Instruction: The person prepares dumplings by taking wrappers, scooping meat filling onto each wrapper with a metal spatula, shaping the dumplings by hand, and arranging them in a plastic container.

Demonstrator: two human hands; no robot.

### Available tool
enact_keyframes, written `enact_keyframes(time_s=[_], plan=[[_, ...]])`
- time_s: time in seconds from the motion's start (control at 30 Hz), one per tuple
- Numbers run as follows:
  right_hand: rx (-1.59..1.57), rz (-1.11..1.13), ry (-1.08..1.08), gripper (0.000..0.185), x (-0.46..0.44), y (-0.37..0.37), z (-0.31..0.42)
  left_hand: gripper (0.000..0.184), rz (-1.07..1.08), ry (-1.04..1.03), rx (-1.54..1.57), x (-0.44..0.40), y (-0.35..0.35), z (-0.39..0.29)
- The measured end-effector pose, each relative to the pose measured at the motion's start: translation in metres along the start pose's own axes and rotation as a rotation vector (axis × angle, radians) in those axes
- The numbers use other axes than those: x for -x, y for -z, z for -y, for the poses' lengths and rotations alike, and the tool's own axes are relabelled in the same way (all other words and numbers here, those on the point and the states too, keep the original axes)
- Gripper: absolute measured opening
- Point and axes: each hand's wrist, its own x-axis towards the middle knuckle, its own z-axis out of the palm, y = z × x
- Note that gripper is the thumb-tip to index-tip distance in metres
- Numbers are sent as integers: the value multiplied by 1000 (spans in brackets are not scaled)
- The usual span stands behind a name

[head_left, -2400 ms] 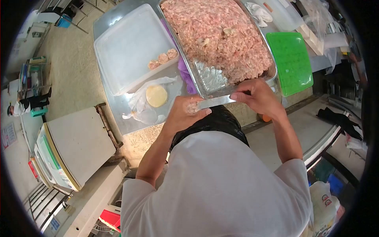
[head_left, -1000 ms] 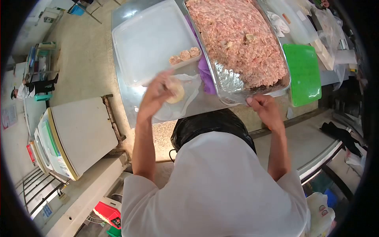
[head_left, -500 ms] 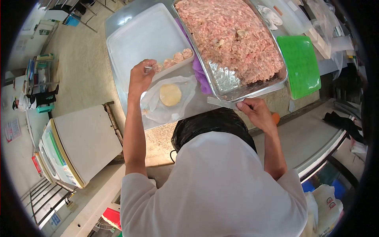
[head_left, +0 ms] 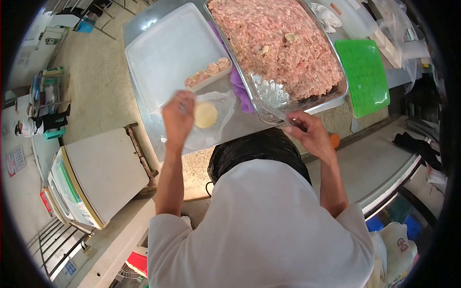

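Observation:
My left hand (head_left: 178, 117) is beside a stack of round, pale dough wrappers (head_left: 205, 115) lying on a clear plastic sheet (head_left: 222, 113). Motion blurs its fingers, so their grip is unclear. Several open-topped dumplings (head_left: 212, 69) sit in a row along the near edge of a white plastic tray (head_left: 168, 53). In my right hand (head_left: 311, 132) is a flat metal spatula (head_left: 272, 111), its blade over the near corner of a large metal pan (head_left: 346, 91). Pinkish minced meat filling (head_left: 283, 48) is heaped in that pan.
A purple cloth (head_left: 241, 91) lies between tray and pan. To the right of the pan is a green plastic lid (head_left: 362, 79). A white cloth (head_left: 325, 18) lies beyond. A black plastic bag (head_left: 259, 144) hangs below the table's near edge.
My left hand has drawn back from the dumpling row toward the wrappers. The spatula in my right hand has swung up over the pan's near corner.

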Motion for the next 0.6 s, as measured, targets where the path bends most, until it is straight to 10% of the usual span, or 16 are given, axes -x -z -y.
enact_keyframes(time_s=[0.5,0.6], plan=[[29,410,-130,13,-32,-101,3,15,309,189,174,40,-32,54],[218,279,177,20,-47,-128,-34,13,218,128,173,44,-35,67]])
